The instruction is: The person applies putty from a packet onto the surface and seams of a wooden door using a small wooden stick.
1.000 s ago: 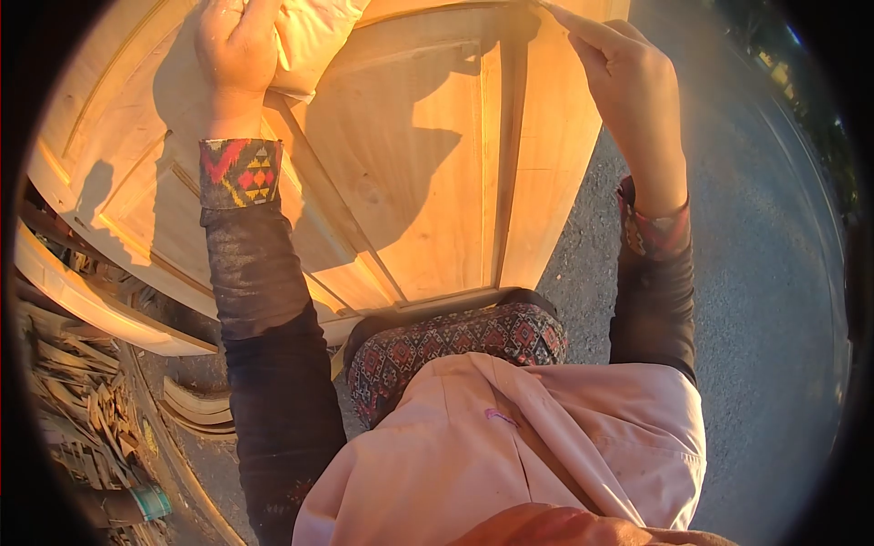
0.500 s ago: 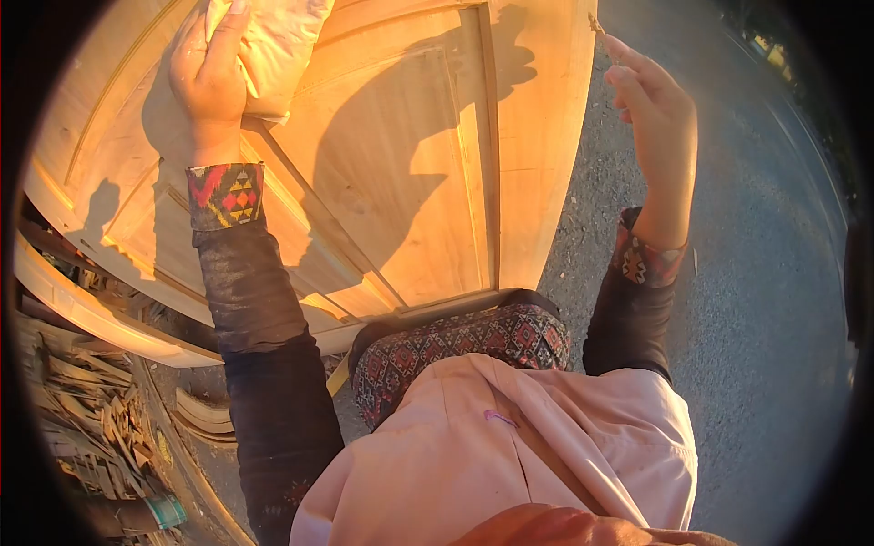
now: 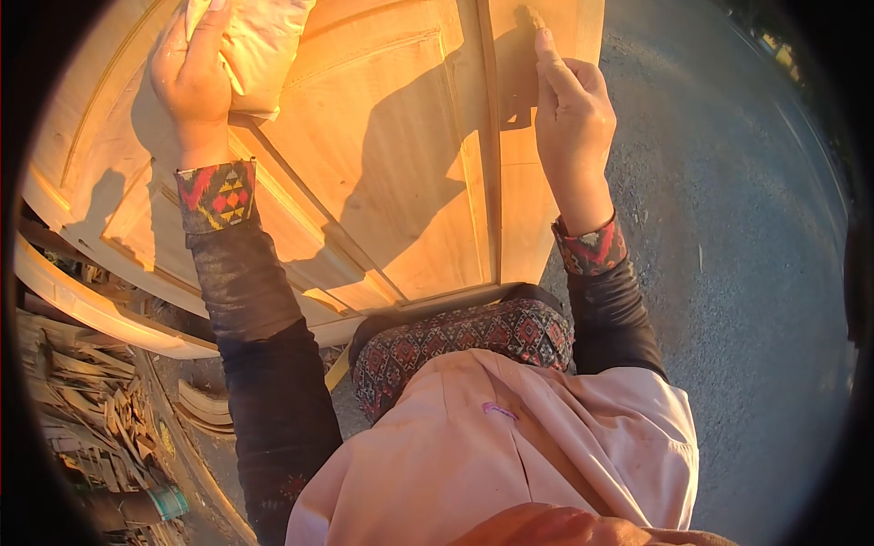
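Observation:
My left hand (image 3: 193,86) grips a soft, pale yellow plastic bag (image 3: 264,59) at the upper left, held over a wooden door (image 3: 410,173) with raised panels. What fills the bag cannot be made out. Its top is cut off by the frame edge. My right hand (image 3: 575,114) is over the door's right edge board, fingers closed and the index finger pointing upward. A small brownish bit (image 3: 533,16) shows at that fingertip, against the board. Whether the finger presses on the wood is hard to tell.
Strips of scrap wood (image 3: 91,382) lie in a heap at the lower left, beside curved wooden pieces (image 3: 205,409). A curved wooden edge (image 3: 100,305) runs below the door's left side. Grey paved ground (image 3: 728,300) stretches along the right.
My right hand has moved left, from above the paved ground onto the door's right edge board. My left hand and the bag have shifted slightly left.

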Demonstrator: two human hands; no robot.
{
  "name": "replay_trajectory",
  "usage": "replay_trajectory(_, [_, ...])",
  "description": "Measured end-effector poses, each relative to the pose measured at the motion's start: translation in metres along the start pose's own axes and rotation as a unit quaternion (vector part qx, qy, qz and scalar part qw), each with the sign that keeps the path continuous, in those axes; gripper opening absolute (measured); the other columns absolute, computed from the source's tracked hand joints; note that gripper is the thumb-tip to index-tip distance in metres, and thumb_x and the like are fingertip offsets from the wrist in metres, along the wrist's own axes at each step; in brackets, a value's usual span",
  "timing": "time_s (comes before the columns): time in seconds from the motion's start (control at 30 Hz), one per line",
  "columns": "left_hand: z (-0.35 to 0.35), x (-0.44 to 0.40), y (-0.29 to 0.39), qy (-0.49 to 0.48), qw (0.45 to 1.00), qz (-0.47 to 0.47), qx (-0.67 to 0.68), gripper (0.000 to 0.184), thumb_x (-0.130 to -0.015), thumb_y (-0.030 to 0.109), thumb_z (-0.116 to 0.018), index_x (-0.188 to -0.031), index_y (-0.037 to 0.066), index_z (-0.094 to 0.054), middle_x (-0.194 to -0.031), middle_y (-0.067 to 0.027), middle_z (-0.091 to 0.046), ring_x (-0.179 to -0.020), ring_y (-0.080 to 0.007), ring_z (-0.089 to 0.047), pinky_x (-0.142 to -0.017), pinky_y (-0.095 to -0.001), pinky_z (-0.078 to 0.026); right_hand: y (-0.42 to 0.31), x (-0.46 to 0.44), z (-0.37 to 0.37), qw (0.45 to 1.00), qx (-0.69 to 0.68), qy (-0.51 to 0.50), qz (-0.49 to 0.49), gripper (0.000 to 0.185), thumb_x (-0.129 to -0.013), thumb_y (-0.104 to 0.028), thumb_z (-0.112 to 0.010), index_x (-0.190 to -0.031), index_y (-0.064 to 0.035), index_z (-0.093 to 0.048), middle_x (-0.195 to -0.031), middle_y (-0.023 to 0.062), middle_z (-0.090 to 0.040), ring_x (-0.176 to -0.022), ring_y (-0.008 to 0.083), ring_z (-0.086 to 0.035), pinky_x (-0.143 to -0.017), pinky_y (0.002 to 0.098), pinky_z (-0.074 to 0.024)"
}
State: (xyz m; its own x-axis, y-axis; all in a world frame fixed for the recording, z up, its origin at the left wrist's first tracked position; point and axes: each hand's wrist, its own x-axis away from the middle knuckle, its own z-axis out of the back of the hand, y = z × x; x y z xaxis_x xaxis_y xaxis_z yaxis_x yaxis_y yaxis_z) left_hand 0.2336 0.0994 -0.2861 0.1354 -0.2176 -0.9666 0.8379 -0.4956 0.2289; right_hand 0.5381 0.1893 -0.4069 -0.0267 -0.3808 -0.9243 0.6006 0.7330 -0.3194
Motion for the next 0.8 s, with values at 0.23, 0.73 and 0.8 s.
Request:
replay_trajectory(0.23, [0.003, -0.001, -0.004, -0.012, 1.0, -0.013, -0.017, 0.028, -0.09, 0.018, -0.058, -0.102, -0.006, -0.066, -0.097, -0.0133, -0.069, -0.09, -0.02, -0.062, -0.083, -0.0282, -0.044, 0.007, -0.012, 0.035, 0.997, -0.033, -0.066, 0.017, 0.03, -0.086, -0.008, -0.062, -0.111, -0.0217, -0.07, -0.074, 0.0049, -0.059, -0.062, 0.0198, -0.06, -0.057, 0.0302, -0.05])
replay_trajectory(0.73, [0.018, -0.011, -0.039, -0.031, 0.91, -0.299, -0.286, 0.024, -0.087, 0.0, -0.054, -0.106, 0.002, -0.068, -0.101, -0.0174, -0.067, -0.09, -0.0299, -0.064, -0.077, -0.0325, -0.049, 0.005, -0.06, 0.062, 0.98, 0.033, -0.165, 0.102, 0.028, -0.089, -0.014, -0.06, -0.114, -0.0221, -0.069, -0.074, 0.0036, -0.06, -0.061, 0.0127, -0.054, -0.058, 0.0253, -0.0439])
replay_trajectory(0.8, [0.011, -0.006, -0.03, -0.023, 0.939, -0.253, -0.231, 0.025, -0.085, -0.001, -0.055, -0.106, 0.004, -0.068, -0.101, -0.0173, -0.067, -0.089, -0.0305, -0.064, -0.076, -0.0329, -0.05, 0.009, -0.064, 0.064, 0.973, 0.053, -0.2, 0.105, 0.027, -0.089, -0.015, -0.061, -0.114, -0.0217, -0.069, -0.075, 0.0039, -0.06, -0.061, 0.0136, -0.054, -0.058, 0.026, -0.0438])
